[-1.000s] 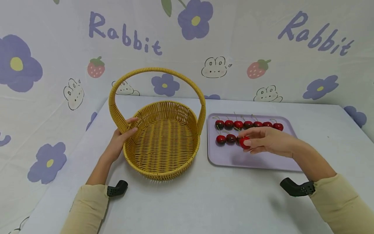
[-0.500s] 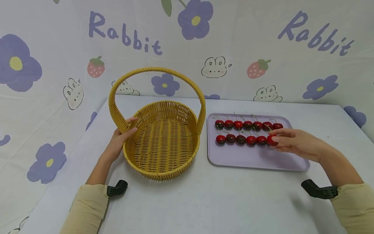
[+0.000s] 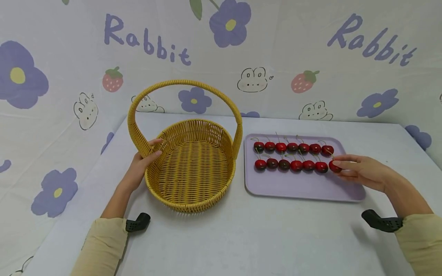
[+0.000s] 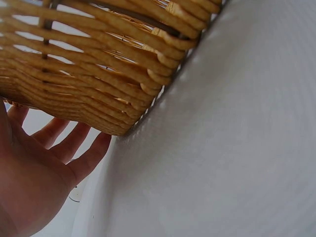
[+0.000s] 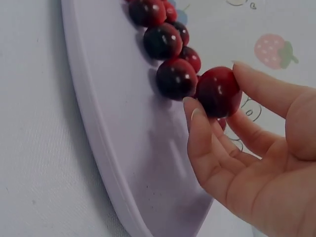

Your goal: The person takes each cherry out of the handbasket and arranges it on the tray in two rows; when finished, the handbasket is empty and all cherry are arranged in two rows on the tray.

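A yellow woven basket (image 3: 197, 203) with a tall arched handle (image 3: 186, 82) stands on the left of the table. My left hand (image 3: 139, 168) grips its left side by the handle's foot; in the left wrist view the fingertips (image 4: 105, 140) touch the outside of the weave. On the right lies a lilac tray (image 3: 290, 188) bearing two rows of stemmed cherries (image 3: 296, 166). At the right end of the front row my right hand (image 3: 369, 172) pinches a red cherry (image 5: 218, 92) between thumb and fingertips, close beside the neighbouring dark cherry (image 5: 176, 79).
The tray's raised rim (image 5: 86, 98) runs along its near side. White cloth covers the table (image 3: 224, 237), and a patterned cloth (image 3: 214, 57) hangs behind it. Each wrist carries a black camera mount (image 3: 138, 222).
My right hand has moved rightward along the front row with the cherry, uncovering cherries it had hidden, and is now at the row's right end. The left hand and basket have stayed put.
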The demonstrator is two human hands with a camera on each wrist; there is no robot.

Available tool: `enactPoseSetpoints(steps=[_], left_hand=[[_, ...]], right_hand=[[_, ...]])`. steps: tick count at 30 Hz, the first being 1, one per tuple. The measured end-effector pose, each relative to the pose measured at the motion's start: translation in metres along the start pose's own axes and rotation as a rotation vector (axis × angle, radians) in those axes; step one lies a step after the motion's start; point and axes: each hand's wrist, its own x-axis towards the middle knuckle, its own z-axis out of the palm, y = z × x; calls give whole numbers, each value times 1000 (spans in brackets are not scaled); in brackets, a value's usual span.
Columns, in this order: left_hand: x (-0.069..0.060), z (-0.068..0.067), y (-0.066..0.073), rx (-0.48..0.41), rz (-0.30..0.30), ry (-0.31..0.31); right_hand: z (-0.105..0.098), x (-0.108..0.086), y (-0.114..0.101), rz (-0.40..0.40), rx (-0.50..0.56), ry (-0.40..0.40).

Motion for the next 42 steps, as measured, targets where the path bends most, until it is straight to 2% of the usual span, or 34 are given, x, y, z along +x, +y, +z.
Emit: enactPoseSetpoints(steps=[11, 22, 28, 32, 38, 42], left_hand=[[0, 1, 1, 2, 5, -1], [0, 0, 1, 9, -4, 2], [0, 0, 1, 5, -1, 2], [0, 0, 1, 4, -2, 1], [-1, 0, 1, 1, -6, 2], [0, 0, 1, 0, -11, 5]], right_hand=[[-2, 8, 3, 45, -131, 14], [0, 10, 2, 66, -210, 37], [1, 13, 5, 49, -230, 55], [2, 13, 5, 36, -262, 77], [8, 13, 3, 33, -381, 134], [11, 12, 1, 39, -424, 171]])
